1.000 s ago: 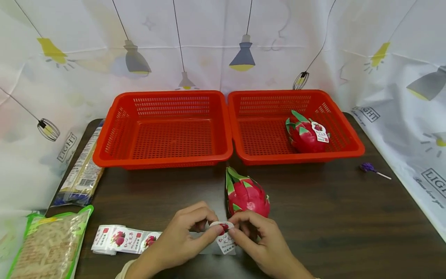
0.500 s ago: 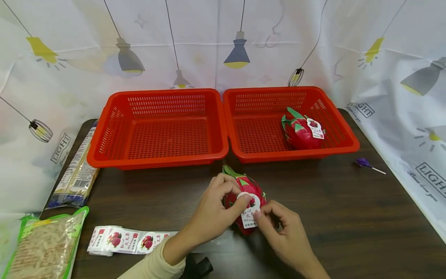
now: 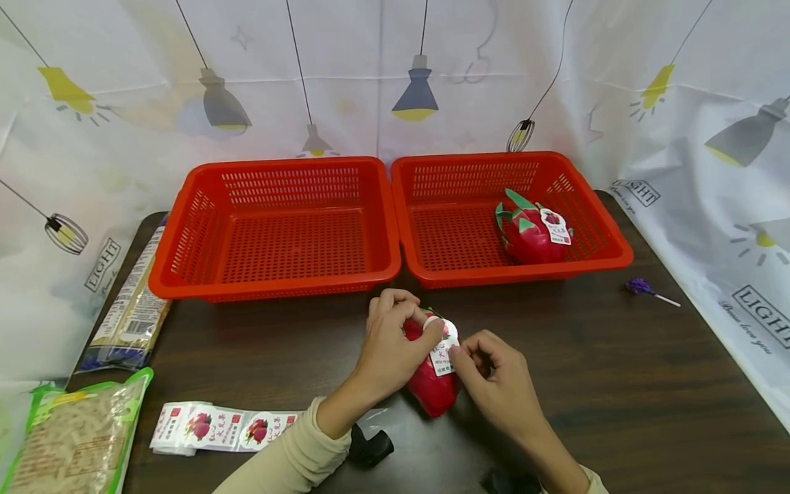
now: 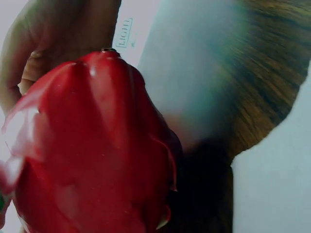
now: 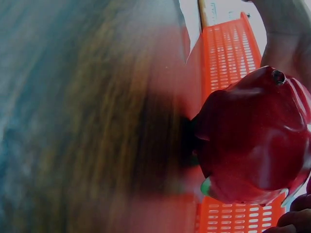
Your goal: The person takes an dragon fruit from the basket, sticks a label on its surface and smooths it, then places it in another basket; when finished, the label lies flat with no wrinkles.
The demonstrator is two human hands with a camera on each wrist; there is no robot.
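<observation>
A red dragon fruit [image 3: 433, 392] lies on the dark wooden table, its leafy end mostly behind my left hand [image 3: 390, 346]. Against its upper side is a white label [image 3: 443, 358] printed with a small fruit picture. My left thumb lies over the label's top left, with the fingers bent at the fruit's left side. With thumb and bent fingers, my right hand [image 3: 501, 384] pinches the label's right edge. The fruit's smooth red skin [image 4: 92, 155] fills much of the left wrist view. In the right wrist view the fruit [image 5: 257, 141] appears at the right, label out of sight.
Two red baskets [image 3: 271, 287] [image 3: 524, 274] stand side by side at the back; the right one holds a labelled dragon fruit [image 3: 535, 241]. A label strip [image 3: 216, 427] and two food packets [image 3: 80, 432] [image 3: 132, 309] lie left. A purple lollipop [image 3: 642, 287] lies right.
Both hands have carried the label up from the table's front onto the dragon fruit. The fruit has turned, its rounded end now towards me. The head view has shifted slightly.
</observation>
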